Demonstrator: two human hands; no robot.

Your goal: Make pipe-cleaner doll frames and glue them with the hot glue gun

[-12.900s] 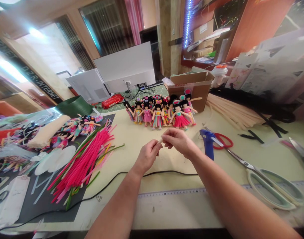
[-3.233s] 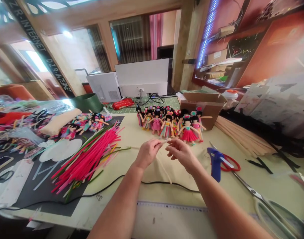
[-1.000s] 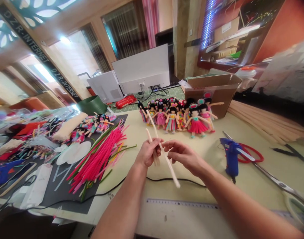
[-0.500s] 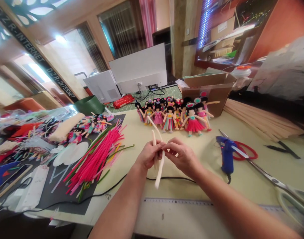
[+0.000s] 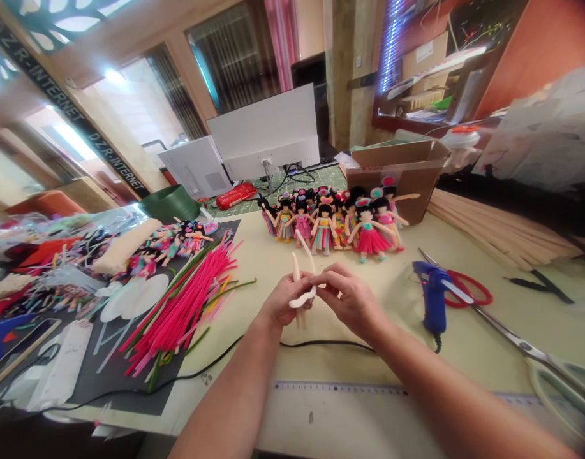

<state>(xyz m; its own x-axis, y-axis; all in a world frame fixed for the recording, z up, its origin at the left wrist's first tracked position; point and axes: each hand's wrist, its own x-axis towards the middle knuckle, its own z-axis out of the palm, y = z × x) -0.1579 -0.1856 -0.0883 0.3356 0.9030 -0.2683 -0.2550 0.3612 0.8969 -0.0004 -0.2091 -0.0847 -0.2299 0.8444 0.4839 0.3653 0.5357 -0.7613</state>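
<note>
Cream-coloured fuzzy pipe cleaners (image 5: 302, 299) are held between my two hands above the middle of the table. My left hand (image 5: 285, 298) pinches them, with one straight piece standing up past the thumb and ends hanging below the fist. Close beside it, my right hand (image 5: 342, 290) pinches another cream piece with thumb and forefinger; that piece rises at a slant and its lower part curls across my left fingers. Small pipe-cleaner dolls (image 5: 325, 224) in bright skirts stand in a group just beyond my hands.
Pink and green pipe cleaners (image 5: 187, 306) lie heaped on a dark mat at left. To the right are a blue glue gun (image 5: 434, 296), red-handled scissors (image 5: 483, 293) and large shears (image 5: 526, 347). A black cable (image 5: 325, 342) and a ruler (image 5: 340, 387) cross the near table. A cardboard box (image 5: 392, 175) stands behind.
The lower end of the slanted cream pipe cleaner, hanging straight down before, now bends up and leftward across my left fingers. Its upper end has shifted slightly right. Both hands stay nearly in place.
</note>
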